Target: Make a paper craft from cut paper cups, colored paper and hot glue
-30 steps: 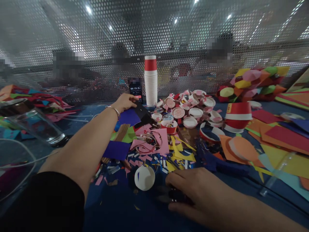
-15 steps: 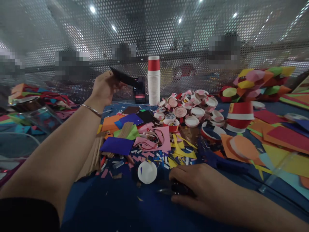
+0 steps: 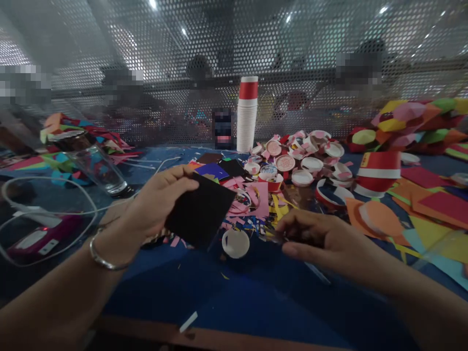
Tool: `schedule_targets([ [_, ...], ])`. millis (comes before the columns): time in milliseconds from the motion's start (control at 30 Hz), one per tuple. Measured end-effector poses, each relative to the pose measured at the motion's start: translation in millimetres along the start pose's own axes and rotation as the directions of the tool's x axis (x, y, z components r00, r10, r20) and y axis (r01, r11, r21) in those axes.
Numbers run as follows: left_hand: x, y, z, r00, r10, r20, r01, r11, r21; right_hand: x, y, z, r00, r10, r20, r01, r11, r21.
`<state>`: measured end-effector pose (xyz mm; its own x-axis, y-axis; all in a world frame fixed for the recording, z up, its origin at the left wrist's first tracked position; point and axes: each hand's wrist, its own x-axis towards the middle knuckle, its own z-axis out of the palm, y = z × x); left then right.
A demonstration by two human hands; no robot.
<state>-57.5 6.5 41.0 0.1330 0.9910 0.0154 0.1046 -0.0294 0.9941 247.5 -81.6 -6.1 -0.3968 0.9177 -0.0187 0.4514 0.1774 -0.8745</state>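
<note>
My left hand [image 3: 166, 195] pinches a black sheet of paper [image 3: 204, 214] by its upper left edge, thumb on top, over the middle of the table. To its right, my right hand [image 3: 310, 234] is curled around dark-handled scissors [image 3: 280, 238], mostly hidden by the fingers and blurred. A round white paper piece [image 3: 236, 243] lies on the blue tabletop between the two hands. Behind them, pink paper [image 3: 261, 197] and many coloured scraps are strewn about. An orange paper piece with a curled strip [image 3: 380, 219] lies beyond my right wrist.
A stack of paper cups [image 3: 246, 117] stands at the back, beside a heap of cut cup pieces [image 3: 302, 163]. One red-and-white cup [image 3: 378, 173] is upside down at right. At left are a tilted glass [image 3: 100, 168], a white cable [image 3: 87, 195] and a purple device [image 3: 47, 236].
My left hand has come back and down from the far side, bringing the black paper near the middle. My right hand has lifted slightly and turned, still holding the scissors. The view has shifted left.
</note>
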Motion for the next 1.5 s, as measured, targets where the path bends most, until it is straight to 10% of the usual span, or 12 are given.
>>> schedule_targets([
  [267, -29, -28, 15.6, 0.966, 0.193, 0.17, -0.24, 0.912, 0.332, 12, 0, 12, 0.995, 0.011, -0.097, 0.001, 0.993, 0.12],
  [700, -33, -25, 15.1, 0.947, 0.3, 0.114, -0.321, 0.886, 0.335, 11, 1, 17, 0.993, 0.066, -0.102, -0.048, 0.984, 0.174],
  [1067, -33, -28, 22.2, 0.958, 0.265, 0.107, -0.285, 0.904, 0.319, 9, -6, 22, 0.996, 0.081, -0.03, -0.073, 0.971, 0.226],
  [1500, -31, -46, 29.1, 0.98, -0.011, 0.197, 0.017, 0.999, -0.027, 8, -10, 23, 0.998, 0.044, -0.032, -0.036, 0.973, 0.227],
])
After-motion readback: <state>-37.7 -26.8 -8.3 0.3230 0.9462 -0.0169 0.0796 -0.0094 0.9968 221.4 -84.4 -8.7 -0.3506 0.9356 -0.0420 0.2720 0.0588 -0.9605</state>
